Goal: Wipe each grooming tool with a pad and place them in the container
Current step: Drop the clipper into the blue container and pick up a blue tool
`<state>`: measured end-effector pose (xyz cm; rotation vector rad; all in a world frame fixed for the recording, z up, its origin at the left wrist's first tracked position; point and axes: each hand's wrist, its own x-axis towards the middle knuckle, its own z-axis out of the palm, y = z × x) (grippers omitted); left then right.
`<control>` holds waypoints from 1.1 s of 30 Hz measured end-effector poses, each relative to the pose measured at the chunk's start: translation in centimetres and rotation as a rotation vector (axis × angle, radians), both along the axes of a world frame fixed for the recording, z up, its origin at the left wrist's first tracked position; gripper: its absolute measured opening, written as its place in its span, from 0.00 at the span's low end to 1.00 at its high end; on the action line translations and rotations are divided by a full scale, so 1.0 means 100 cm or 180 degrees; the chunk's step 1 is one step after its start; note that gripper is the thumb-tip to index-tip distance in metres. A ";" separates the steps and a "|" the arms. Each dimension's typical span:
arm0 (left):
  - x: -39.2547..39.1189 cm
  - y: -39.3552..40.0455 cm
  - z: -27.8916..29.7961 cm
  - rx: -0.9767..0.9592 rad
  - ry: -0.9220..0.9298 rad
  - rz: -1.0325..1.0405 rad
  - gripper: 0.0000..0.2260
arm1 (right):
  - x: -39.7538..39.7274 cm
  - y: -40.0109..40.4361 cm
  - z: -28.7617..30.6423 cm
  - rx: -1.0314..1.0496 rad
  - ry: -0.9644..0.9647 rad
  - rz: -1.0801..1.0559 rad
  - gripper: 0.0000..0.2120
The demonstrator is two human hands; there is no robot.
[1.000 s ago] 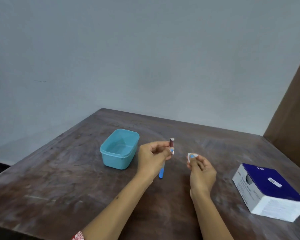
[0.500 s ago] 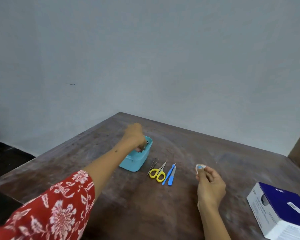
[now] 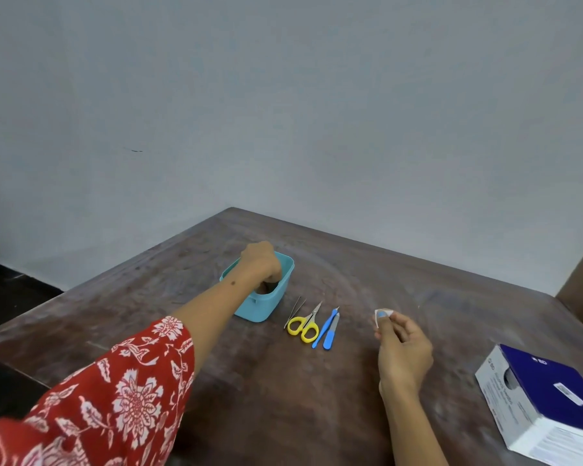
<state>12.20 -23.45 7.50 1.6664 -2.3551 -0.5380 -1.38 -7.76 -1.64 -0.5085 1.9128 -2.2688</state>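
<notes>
One tool down, four left on the desk (image 3: 283, 391). Left hand (image 3: 259, 260) now plunged into the teal rectangular plastic container (image 3: 276, 297) at about eleven o'clock from the tool row, fingers hidden below the rim, so cannot tell whether clamped on anything or already let go. A second ago held up mid-desk, pinching a small dark-tipped tool beside the pad; since then swung out to the tub, arm stretched, red floral sleeve (image 3: 115, 391) trailing at seven o'clock. Means first wipe judged finished and first drop under way or just done.

Right hand (image 3: 402, 348) unmoved, at three o'clock from the row, thumb and forefinger pinched on the small white wiping pad (image 3: 382, 314).

Waiting between both hands: thin metal tweezers (image 3: 294, 312), yellow-handled steel scissors (image 3: 305, 326), slim blue-handled pointed pick (image 3: 325, 327), blue-handled nail file (image 3: 330, 334), lying side by side, none wiped yet by the look. White-and-navy cardboard box (image 3: 548, 401) at four o'clock, near the desk edge.
</notes>
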 end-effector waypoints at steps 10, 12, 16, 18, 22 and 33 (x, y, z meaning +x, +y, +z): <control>-0.012 0.094 0.005 -0.1569 0.0054 -0.0880 0.03 | 0.002 -0.002 -0.001 0.0082 0.0071 -0.0062 0.06; -0.022 0.111 -0.014 -0.1528 -0.0212 -0.1223 0.03 | 0.002 -0.001 -0.001 0.0102 0.0078 -0.0077 0.06; -0.036 0.116 -0.049 -0.1549 -0.0624 -0.1372 0.10 | 0.003 0.000 0.000 0.0132 0.0054 -0.0101 0.05; -0.036 0.114 -0.055 -0.1561 -0.0717 -0.1246 0.11 | 0.004 0.000 0.001 0.0115 0.0031 -0.0084 0.05; -0.035 0.116 -0.060 -0.1451 -0.0711 -0.1154 0.12 | 0.005 0.000 0.003 0.0115 0.0026 -0.0119 0.07; -0.041 0.123 -0.058 -0.1422 -0.0720 -0.1408 0.11 | 0.005 0.002 0.005 -0.0002 -0.0063 -0.0163 0.06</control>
